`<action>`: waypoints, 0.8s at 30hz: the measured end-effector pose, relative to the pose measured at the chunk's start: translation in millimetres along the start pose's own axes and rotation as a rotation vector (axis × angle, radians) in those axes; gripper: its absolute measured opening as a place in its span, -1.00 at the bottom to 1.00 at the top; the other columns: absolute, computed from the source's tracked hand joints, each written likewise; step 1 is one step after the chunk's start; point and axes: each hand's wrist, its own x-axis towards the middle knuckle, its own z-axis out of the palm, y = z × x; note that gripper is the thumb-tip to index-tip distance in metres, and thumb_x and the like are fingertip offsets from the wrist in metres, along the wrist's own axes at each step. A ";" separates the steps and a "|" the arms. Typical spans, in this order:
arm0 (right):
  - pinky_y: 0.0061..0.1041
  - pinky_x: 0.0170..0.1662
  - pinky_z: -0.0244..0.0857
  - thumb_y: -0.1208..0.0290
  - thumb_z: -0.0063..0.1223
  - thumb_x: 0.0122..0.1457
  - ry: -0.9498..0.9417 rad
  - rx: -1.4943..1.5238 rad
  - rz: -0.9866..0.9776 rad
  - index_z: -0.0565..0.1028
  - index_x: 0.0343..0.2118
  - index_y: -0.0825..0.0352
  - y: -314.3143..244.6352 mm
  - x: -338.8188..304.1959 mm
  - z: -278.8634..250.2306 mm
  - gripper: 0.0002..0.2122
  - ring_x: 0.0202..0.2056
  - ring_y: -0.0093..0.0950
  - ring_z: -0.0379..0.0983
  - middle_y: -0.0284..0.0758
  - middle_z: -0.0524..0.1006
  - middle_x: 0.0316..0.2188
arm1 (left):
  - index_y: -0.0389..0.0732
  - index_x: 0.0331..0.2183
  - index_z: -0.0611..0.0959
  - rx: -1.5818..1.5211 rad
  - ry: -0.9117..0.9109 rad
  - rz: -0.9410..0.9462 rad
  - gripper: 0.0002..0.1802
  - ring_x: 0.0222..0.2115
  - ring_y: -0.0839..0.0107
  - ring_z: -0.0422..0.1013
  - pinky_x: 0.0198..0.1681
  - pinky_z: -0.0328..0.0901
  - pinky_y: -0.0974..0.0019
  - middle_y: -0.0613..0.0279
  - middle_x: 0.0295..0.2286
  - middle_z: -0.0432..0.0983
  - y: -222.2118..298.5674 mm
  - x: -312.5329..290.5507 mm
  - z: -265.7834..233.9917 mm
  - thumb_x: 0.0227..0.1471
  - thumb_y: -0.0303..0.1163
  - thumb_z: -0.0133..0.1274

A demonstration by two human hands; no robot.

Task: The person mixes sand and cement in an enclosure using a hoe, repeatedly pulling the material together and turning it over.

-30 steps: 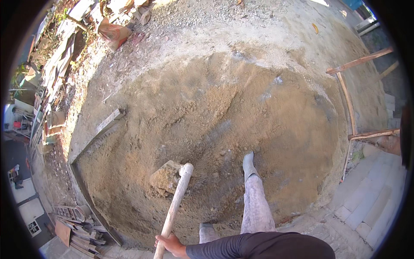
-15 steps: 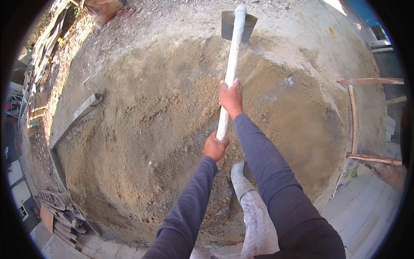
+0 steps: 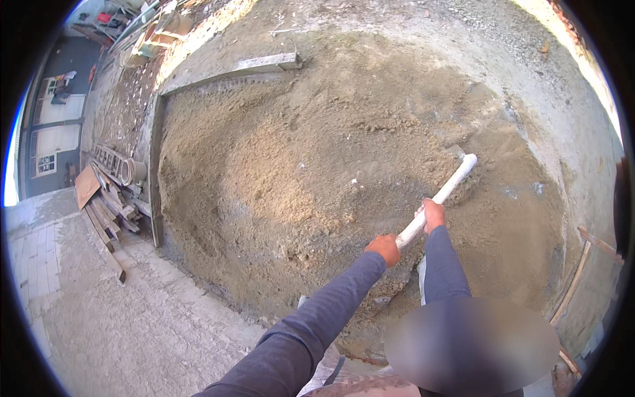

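Observation:
My left hand point(image 3: 385, 249) is closed round the rear end of a hoe point(image 3: 454, 180) with a pale, whitish handle. Farther up the handle, my right hand point(image 3: 433, 215) grips it too. The handle slants away to the right, its far end low over a broad heap of brown sand point(image 3: 251, 172). Just a corner of the metal blade shows beside that far end; the rest is hidden by the handle and sand. A blurred patch covers part of my right upper arm.
Boards point(image 3: 268, 63) edge the heap at the left and far left. Beyond them lie stacked wood scraps point(image 3: 109, 198) on a concrete floor point(image 3: 165, 311). Buckets point(image 3: 173, 25) stand at the far left. A wooden frame point(image 3: 574, 281) lies at the right.
The hoe has come down from its raised, outstretched position to the sand, nearer to me. Both hands stay on the handle. The view has swung to the left.

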 end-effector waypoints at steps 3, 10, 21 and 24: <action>-0.33 -0.45 0.43 0.49 0.01 0.14 -0.052 0.020 0.063 0.36 -0.41 0.34 46.9 -105.5 52.2 -0.92 -0.57 -0.43 0.37 -0.33 0.36 -0.58 | -0.20 -0.16 0.62 0.052 -0.020 -0.013 -0.65 -0.14 -0.03 0.52 -0.07 0.40 -0.03 -0.12 -0.19 0.58 -69.4 -113.4 -61.6 -0.05 -0.37 0.03; -0.38 -0.53 0.36 0.45 -0.02 0.20 0.129 0.238 -0.015 0.31 -0.39 0.31 178.2 -331.7 188.3 -0.89 -0.61 -0.50 0.32 -0.38 0.32 -0.59 | -0.16 -0.12 0.56 0.152 0.109 0.056 -0.59 -0.27 -0.10 0.53 -0.18 0.41 -0.08 -0.15 -0.33 0.59 -303.3 -356.7 -119.9 -0.09 -0.34 0.06; -0.33 -0.45 0.47 0.50 0.10 0.13 -0.315 0.306 0.004 0.44 -0.38 0.44 295.5 -603.7 273.3 -0.88 -0.56 -0.36 0.51 -0.25 0.50 -0.54 | -0.11 -0.27 0.59 0.253 0.271 0.217 -0.67 -0.45 -0.14 0.51 -0.33 0.41 -0.09 -0.12 -0.51 0.57 -533.6 -569.5 -146.7 -0.12 -0.19 0.20; -0.37 -0.35 0.48 0.49 0.13 0.11 -0.293 0.225 -0.084 0.49 -0.35 0.46 281.1 -608.2 238.2 -0.87 -0.47 -0.35 0.56 -0.22 0.56 -0.48 | -0.08 -0.25 0.60 0.278 0.211 0.316 -0.65 -0.44 -0.10 0.52 -0.33 0.40 -0.08 -0.07 -0.48 0.58 -539.5 -551.3 -146.2 -0.10 -0.14 0.19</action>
